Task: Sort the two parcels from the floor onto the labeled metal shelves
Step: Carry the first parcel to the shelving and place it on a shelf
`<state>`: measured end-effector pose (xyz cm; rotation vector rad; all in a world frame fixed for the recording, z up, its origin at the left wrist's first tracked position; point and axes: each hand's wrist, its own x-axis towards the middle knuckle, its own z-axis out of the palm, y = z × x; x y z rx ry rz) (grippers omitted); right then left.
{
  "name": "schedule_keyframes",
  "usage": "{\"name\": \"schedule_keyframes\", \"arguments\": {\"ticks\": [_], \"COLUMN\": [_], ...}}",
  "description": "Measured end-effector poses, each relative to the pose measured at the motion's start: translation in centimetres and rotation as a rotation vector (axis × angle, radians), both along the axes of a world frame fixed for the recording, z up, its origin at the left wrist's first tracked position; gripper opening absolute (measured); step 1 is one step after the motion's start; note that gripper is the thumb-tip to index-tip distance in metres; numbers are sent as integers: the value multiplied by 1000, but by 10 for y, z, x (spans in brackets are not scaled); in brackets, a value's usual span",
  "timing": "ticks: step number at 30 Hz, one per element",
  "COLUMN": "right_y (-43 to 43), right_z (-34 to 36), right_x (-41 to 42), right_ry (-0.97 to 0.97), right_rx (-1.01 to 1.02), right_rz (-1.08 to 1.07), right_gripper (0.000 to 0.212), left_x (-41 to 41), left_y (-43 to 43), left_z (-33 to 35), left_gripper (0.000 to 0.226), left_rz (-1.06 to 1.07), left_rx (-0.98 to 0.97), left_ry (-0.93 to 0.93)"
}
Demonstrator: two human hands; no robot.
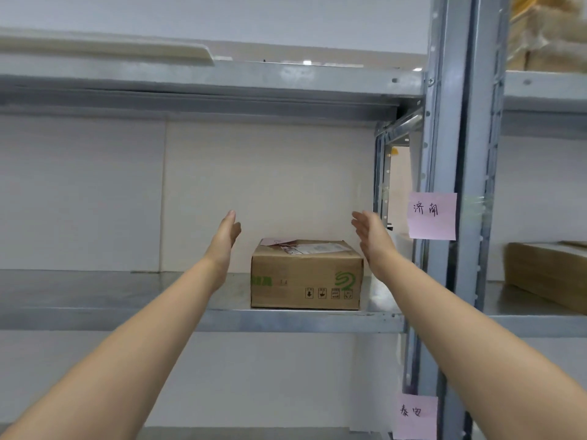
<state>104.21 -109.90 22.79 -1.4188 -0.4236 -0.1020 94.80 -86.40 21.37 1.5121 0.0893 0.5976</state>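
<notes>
The brown cardboard parcel point(306, 276) sits on the grey metal shelf point(127, 315) by the pink label point(432, 215); both hands, left point(226, 236) and right point(371, 238), hover wide and empty, seemingly releasing it.

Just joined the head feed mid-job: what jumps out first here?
A brown cardboard parcel sits on the metal shelf near its right end, paper labels on top. The left hand and right hand hover open on either side of it, touching nothing. A handwritten pink note is stuck on the upright post to the right, a second pink note lower down.
</notes>
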Motion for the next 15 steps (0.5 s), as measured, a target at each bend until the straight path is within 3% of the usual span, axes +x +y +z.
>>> {"name": "schedule_keyframes", "arguments": {"ticks": [9, 15], "right_y": [34, 104], "right_z": [28, 38], "right_x": [-12, -37], "right_ry": [-122, -87], "right_rx": [-68, -4], "right_rz": [109, 293], "right_gripper": [52, 46], "left_x": [-29, -84], "left_y": [17, 56], "left_z": [24, 22], "left_gripper": [69, 68], "left_rz": [66, 222], "left_rx": [99, 110], "left_ry": [-44, -21]}}
